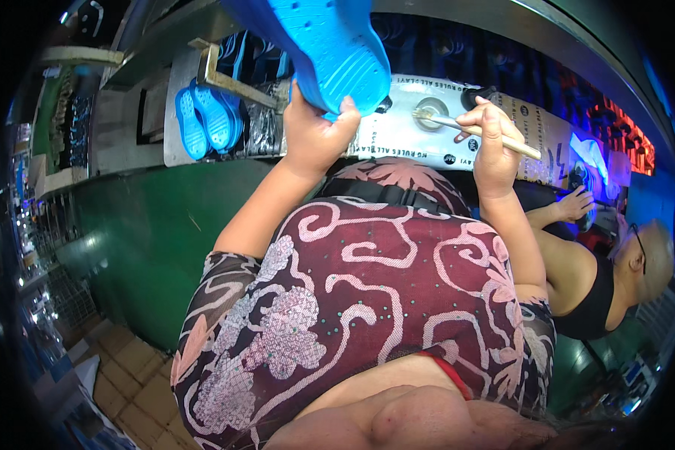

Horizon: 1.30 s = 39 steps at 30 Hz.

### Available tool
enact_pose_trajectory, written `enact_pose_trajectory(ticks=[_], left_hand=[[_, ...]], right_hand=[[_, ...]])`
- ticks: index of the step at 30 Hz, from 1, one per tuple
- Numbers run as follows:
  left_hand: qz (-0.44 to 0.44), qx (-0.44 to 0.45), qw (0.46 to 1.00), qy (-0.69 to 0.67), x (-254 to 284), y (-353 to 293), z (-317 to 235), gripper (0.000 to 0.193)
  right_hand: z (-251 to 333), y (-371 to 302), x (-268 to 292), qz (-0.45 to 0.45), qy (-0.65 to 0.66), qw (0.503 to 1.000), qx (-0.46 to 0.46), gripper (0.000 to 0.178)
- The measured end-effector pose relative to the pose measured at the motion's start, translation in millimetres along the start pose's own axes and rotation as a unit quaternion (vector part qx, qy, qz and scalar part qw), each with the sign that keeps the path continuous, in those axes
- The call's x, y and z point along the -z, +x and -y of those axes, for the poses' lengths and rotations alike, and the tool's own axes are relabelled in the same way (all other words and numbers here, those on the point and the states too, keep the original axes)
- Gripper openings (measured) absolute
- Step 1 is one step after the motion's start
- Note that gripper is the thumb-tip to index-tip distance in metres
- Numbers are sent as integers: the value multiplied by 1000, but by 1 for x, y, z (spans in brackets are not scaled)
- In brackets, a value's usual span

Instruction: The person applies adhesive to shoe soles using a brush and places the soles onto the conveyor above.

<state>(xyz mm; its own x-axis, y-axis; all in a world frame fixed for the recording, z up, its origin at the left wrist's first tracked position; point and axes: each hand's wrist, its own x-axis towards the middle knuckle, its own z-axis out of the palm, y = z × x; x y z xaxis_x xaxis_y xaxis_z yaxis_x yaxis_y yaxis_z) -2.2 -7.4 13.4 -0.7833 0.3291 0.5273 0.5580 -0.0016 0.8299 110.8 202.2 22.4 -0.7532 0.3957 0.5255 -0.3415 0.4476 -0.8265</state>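
Note:
My left hand (pixel 315 139) grips the end of a bright blue shoe sole (pixel 349 64), thumb on its ridged, dotted face. The sole is raised at the top of the view, its far end cut off by the picture's edge. A light-handled brush (pixel 448 121) is pinched in my right hand (pixel 493 146). Its bristles are at a small round dish (pixel 432 105) on the bench; whether they touch its contents I cannot tell. The dish sits on silvery printed sheeting (pixel 397 139) in front of me.
Several blue soles (pixel 208 120) lie on the bench at left, beside a metal bracket (pixel 221 75). Rows of dark shoe parts (pixel 457 52) stand behind a rail. At right a co-worker (pixel 577 277) reaches toward a shoe under blue light. A green panel (pixel 157 225) fills the left.

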Motion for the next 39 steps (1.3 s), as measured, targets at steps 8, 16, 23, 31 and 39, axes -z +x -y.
enact_pose_trajectory(ticks=[8,16,23,31,39], left_hand=[[210,241,906,-278,17,50,-51,62],[482,348,674,-438,-142,182,-53,43],[236,398,610,-644,-216,218,-48,44],[274,420,859,-104,-32,72,117,36],[385,309,719,490,61,-53,280,44]], right_hand=[[-8,-34,35,-124,69,974,-176,37],[3,-59,40,-194,18,945,-264,41],[-8,-57,40,-208,36,940,-270,35],[-45,-69,43,-197,72,938,-275,31],[-70,-62,13,-139,75,928,-337,33]])
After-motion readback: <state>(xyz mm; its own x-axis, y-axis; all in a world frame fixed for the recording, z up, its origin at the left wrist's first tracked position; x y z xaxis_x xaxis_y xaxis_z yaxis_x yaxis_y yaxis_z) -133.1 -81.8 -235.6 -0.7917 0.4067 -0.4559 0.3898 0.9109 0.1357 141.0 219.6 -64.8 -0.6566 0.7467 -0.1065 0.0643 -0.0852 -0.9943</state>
